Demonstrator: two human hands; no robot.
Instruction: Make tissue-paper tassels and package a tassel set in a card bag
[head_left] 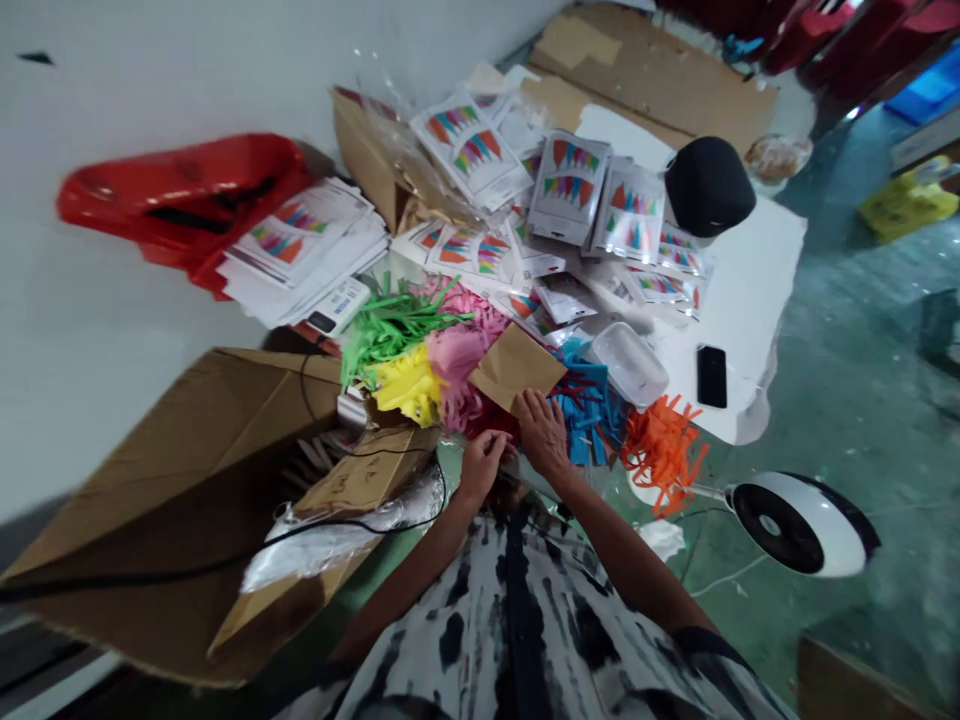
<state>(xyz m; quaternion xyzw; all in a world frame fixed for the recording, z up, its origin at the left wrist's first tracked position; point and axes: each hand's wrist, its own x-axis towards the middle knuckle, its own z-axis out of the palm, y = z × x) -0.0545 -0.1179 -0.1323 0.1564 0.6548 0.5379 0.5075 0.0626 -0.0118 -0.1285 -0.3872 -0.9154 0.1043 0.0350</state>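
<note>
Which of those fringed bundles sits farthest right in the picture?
The orange bundle, right of the blue one; the pink, yellow and green ones lie farther left.

A pale wall (172,80) stands at left, and the dimly lit green floor (847,420) looks glossy.

The right hand (543,436) lays its fingers on the lower edge of a brown card (514,362); the left hand (484,464), fingers curled, is just beside it, its grip unclear. Around the card lie fringed bundles: green (390,325), yellow (409,385), pink (457,360), blue (586,395) and, farther right, orange (664,445). Behind them are printed packets (570,188) and a black rounded object (709,186). A phone (711,376) lies on a white sheet (750,300), and an open cardboard box (172,470) stands at left
</note>
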